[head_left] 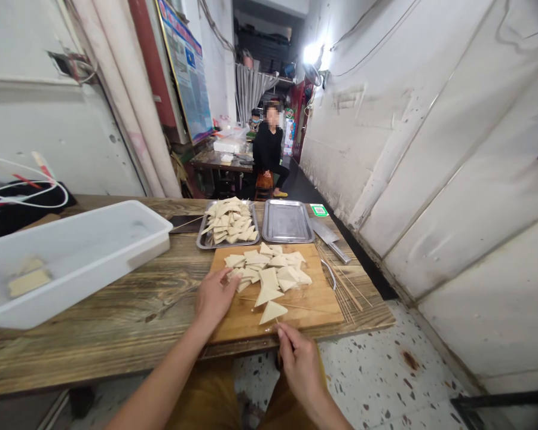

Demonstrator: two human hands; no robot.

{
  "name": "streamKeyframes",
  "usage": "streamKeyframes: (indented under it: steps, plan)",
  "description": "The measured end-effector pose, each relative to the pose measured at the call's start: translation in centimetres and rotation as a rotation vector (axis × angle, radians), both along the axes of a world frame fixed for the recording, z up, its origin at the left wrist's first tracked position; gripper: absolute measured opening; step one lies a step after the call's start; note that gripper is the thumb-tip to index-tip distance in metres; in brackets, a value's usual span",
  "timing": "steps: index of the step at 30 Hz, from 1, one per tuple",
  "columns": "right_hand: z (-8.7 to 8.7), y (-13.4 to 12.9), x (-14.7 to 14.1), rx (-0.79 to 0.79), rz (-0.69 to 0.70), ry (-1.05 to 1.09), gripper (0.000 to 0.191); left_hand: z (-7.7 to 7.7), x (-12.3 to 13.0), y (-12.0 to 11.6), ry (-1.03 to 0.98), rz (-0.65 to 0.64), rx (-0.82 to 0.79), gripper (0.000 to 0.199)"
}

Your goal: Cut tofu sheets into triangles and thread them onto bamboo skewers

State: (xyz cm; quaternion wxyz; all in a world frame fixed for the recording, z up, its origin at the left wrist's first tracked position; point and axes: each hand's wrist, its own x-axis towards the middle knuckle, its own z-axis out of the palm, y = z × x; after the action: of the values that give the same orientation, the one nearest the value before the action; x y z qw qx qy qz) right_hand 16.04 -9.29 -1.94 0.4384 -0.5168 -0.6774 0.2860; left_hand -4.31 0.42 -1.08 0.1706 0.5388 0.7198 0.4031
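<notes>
Tofu triangles (pixel 269 278) look light, soft and easily torn, best taken gently by their flat faces; over a dozen lie on one wooden cutting board (pixel 273 331), more on the left of two steel trays (pixel 200 242). The left hand (pixel 214 298) rests with fingers spread against the pile; the right hand (pixel 299 364) has its fingers pinched on one thin skewer (pixel 277 321)

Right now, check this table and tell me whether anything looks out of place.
One thing does: a lone pale slab lies in the white plastic tub. It looks odd because it is a rectangular block, apart from the neat triangular pieces on the wooden cutting board.
</notes>
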Motion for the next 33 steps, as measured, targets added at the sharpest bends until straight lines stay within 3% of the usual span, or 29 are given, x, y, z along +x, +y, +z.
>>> streamKeyframes:
  steps: [4,9,13,16,18,20,24,33]
  plan:
    - [-0.4,-0.1,0.0,-0.008,0.008,-0.004,0.03,-0.4,0.5,1.4,0.153,-0.05,0.01,0.039]
    - [-0.6,-0.1,0.1,-0.001,0.006,-0.007,0.03,-0.8,1.4,1.4,0.056,-0.094,0.112,0.026]
    - [-0.4,-0.3,0.1,0.013,0.01,-0.001,0.029,-0.7,1.6,0.7,-0.221,-0.071,0.086,0.018]
    - [-0.3,-0.6,0.0,0.023,0.032,0.009,0.028,0.1,1.3,0.2,-0.69,0.004,0.011,0.022]
    - [-0.2,-0.7,-0.2,0.03,0.069,0.022,0.027,1.0,1.1,-0.2,-1.046,-0.016,-0.096,0.018]
    - [0.0,-0.8,-0.3,0.03,0.105,0.029,0.027,1.8,0.8,-0.5,-1.259,-0.063,-0.192,0.012]
    - [0.1,-0.9,-0.4,0.016,0.129,0.035,0.026,2.5,0.6,-0.9,-1.345,-0.075,-0.245,0.006]
    - [0.2,-1.0,-0.3,0.012,0.128,0.019,0.027,2.3,0.7,-1.1,-1.389,-0.038,-0.251,0.004]
